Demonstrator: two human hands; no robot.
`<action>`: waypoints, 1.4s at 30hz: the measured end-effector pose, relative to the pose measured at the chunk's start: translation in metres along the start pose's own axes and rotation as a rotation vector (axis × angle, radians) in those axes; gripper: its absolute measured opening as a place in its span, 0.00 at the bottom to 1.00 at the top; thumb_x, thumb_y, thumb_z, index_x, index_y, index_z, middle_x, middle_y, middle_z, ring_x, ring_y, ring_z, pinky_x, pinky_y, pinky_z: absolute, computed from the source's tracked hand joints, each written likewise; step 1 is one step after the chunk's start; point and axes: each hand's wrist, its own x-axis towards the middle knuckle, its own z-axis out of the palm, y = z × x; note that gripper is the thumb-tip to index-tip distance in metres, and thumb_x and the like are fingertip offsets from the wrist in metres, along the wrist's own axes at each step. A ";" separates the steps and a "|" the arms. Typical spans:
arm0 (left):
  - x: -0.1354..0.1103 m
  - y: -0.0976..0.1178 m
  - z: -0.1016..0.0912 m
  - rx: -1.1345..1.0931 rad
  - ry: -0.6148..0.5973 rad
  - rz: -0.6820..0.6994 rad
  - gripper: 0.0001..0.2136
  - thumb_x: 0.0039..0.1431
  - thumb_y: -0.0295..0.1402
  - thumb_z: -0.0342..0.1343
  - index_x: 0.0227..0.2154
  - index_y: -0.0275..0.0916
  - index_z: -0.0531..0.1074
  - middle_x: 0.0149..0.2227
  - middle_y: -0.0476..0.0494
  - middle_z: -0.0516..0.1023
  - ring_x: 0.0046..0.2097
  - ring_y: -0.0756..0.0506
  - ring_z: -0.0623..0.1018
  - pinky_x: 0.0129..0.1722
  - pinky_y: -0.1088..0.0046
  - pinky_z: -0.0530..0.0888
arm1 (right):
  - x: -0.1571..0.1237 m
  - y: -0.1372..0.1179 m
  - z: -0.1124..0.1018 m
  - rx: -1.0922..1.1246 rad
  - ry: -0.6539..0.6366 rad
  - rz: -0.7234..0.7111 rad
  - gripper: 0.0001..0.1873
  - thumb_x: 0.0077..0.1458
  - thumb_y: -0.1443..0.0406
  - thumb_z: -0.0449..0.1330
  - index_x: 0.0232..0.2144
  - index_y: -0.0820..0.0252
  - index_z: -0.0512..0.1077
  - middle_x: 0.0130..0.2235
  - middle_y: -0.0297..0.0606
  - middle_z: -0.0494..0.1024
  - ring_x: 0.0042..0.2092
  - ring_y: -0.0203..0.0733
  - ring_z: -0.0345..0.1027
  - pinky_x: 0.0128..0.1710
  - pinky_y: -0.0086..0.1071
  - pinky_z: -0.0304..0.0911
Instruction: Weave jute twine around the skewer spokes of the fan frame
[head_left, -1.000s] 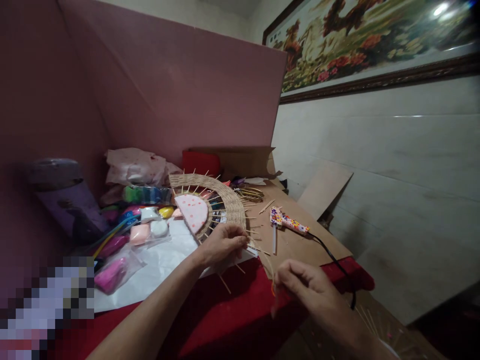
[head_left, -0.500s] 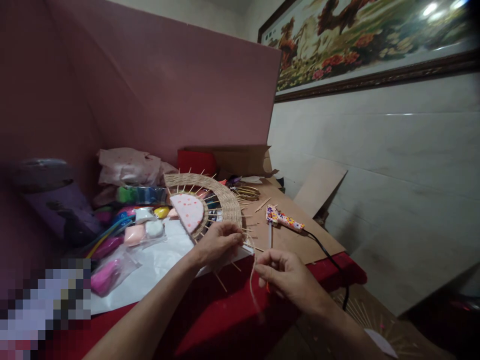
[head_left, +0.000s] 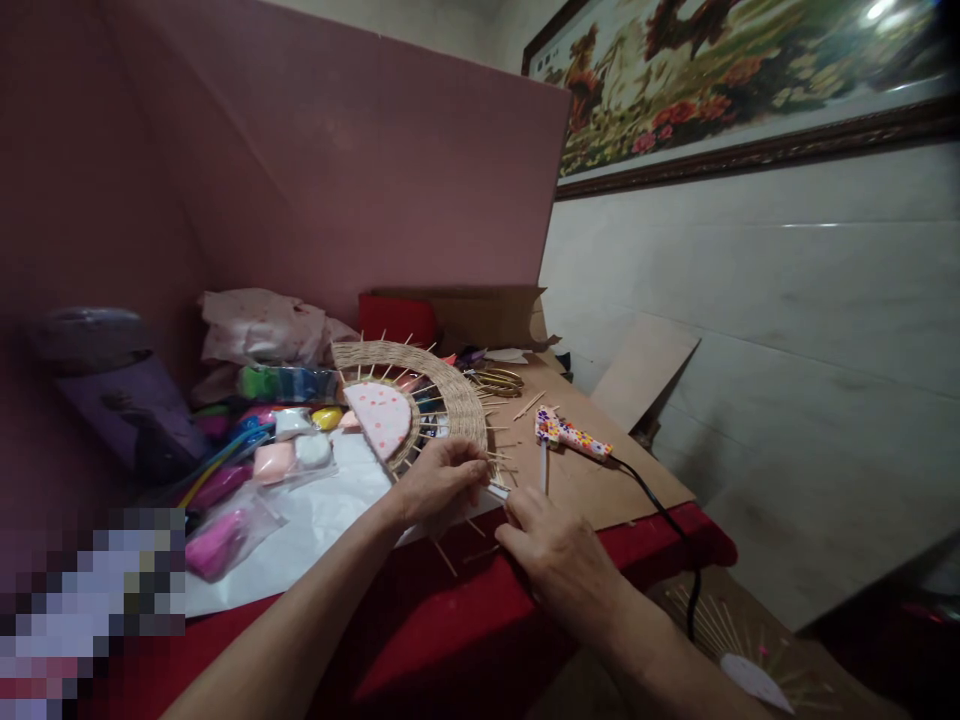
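A half-round woven piece lies near the middle of a table, partly over white paper at the near edge. Its straight side — the long axis — runs slantwise from far left to near right; the curved side bulges away, toward the far right. Thin sticks fan out beyond the tan band, some pointing right over brown cardboard, others toward the wearer over red cloth. A pale half-disc with reddish dots sits at its centre, flat edge facing near left.

The left hand covers the near right end of the band, thumb and forefinger pressed together, pinching its edge; whether a strand is caught there too cannot be told. The right hand is just beside it, fingers curled inward and thumb forward; a faint thin strand shows by the thumb tip, but whether it is gripped cannot be told.

To the right, a flower-patterned glue gun lies with its nozzle end to the left and its black cord trailing right. Packets of coloured clay lie to the left, with no legible labels. A purple container bears a dark printed figure. The framed picture has small corner marks — too small to read.
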 end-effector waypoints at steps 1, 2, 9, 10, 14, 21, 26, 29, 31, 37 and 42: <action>0.000 -0.001 0.000 -0.013 -0.006 0.002 0.10 0.49 0.37 0.55 0.25 0.34 0.68 0.17 0.52 0.68 0.18 0.54 0.67 0.19 0.78 0.62 | 0.001 0.000 0.001 -0.022 -0.010 -0.019 0.07 0.50 0.73 0.58 0.22 0.61 0.68 0.30 0.39 0.70 0.34 0.42 0.62 0.28 0.32 0.57; 0.000 -0.001 0.000 -0.022 -0.009 0.006 0.10 0.49 0.37 0.55 0.25 0.34 0.68 0.17 0.52 0.68 0.18 0.54 0.67 0.19 0.78 0.62 | 0.001 -0.001 0.001 -0.020 -0.014 -0.038 0.08 0.51 0.72 0.58 0.22 0.61 0.68 0.30 0.39 0.70 0.34 0.42 0.62 0.29 0.32 0.56; 0.001 0.000 0.002 -0.029 0.091 0.056 0.11 0.48 0.36 0.57 0.32 0.33 0.70 0.17 0.54 0.67 0.18 0.55 0.65 0.19 0.79 0.60 | -0.002 -0.003 -0.013 0.509 0.179 0.144 0.07 0.57 0.70 0.52 0.31 0.60 0.70 0.30 0.36 0.74 0.32 0.37 0.67 0.33 0.29 0.59; 0.001 0.002 0.002 -0.054 0.138 0.083 0.12 0.48 0.36 0.58 0.33 0.33 0.71 0.17 0.54 0.67 0.18 0.56 0.64 0.19 0.80 0.59 | -0.002 -0.002 -0.015 0.573 0.235 0.223 0.07 0.57 0.69 0.52 0.31 0.59 0.70 0.29 0.35 0.74 0.31 0.36 0.68 0.32 0.28 0.59; -0.003 0.011 0.001 -0.263 0.136 0.107 0.10 0.46 0.35 0.60 0.30 0.33 0.73 0.21 0.51 0.70 0.18 0.57 0.63 0.17 0.81 0.56 | 0.001 0.002 -0.015 0.676 0.368 0.398 0.06 0.56 0.67 0.54 0.31 0.60 0.72 0.25 0.34 0.74 0.25 0.34 0.66 0.26 0.26 0.58; -0.007 0.014 0.005 -0.496 -0.085 -0.042 0.11 0.44 0.33 0.62 0.29 0.31 0.72 0.22 0.47 0.74 0.17 0.56 0.66 0.15 0.82 0.57 | 0.007 -0.004 -0.011 0.798 0.367 0.464 0.08 0.56 0.66 0.54 0.27 0.61 0.72 0.21 0.31 0.69 0.22 0.31 0.59 0.22 0.25 0.54; -0.006 0.015 0.003 -0.496 -0.061 -0.007 0.10 0.47 0.34 0.61 0.26 0.32 0.69 0.22 0.47 0.74 0.16 0.55 0.67 0.13 0.82 0.58 | 0.006 -0.005 -0.005 0.903 0.324 0.531 0.10 0.56 0.63 0.54 0.25 0.61 0.69 0.20 0.29 0.63 0.22 0.31 0.54 0.21 0.25 0.51; -0.006 0.015 0.001 -0.518 -0.072 -0.036 0.10 0.45 0.33 0.62 0.28 0.32 0.70 0.23 0.46 0.75 0.17 0.55 0.68 0.14 0.81 0.61 | 0.006 -0.004 -0.002 0.998 0.308 0.580 0.11 0.57 0.61 0.54 0.25 0.60 0.67 0.21 0.28 0.62 0.22 0.31 0.54 0.21 0.25 0.51; -0.007 0.015 0.000 -0.517 -0.089 -0.064 0.12 0.44 0.32 0.63 0.31 0.32 0.71 0.23 0.46 0.76 0.18 0.55 0.69 0.15 0.81 0.63 | 0.006 -0.003 -0.001 1.055 0.296 0.591 0.12 0.57 0.61 0.54 0.25 0.60 0.67 0.21 0.28 0.62 0.23 0.31 0.54 0.22 0.25 0.51; -0.004 0.009 0.000 -0.455 -0.144 -0.010 0.10 0.48 0.35 0.61 0.27 0.32 0.71 0.23 0.46 0.75 0.18 0.54 0.70 0.14 0.81 0.64 | 0.008 -0.004 -0.002 1.169 0.253 0.619 0.13 0.57 0.60 0.54 0.24 0.60 0.66 0.20 0.28 0.62 0.23 0.31 0.55 0.23 0.25 0.52; -0.003 0.006 -0.004 -0.443 -0.146 0.003 0.14 0.50 0.40 0.59 0.29 0.31 0.72 0.25 0.43 0.77 0.20 0.52 0.72 0.17 0.79 0.67 | 0.009 -0.001 -0.004 1.239 0.292 0.701 0.15 0.56 0.58 0.54 0.21 0.61 0.63 0.18 0.28 0.62 0.21 0.30 0.53 0.22 0.25 0.50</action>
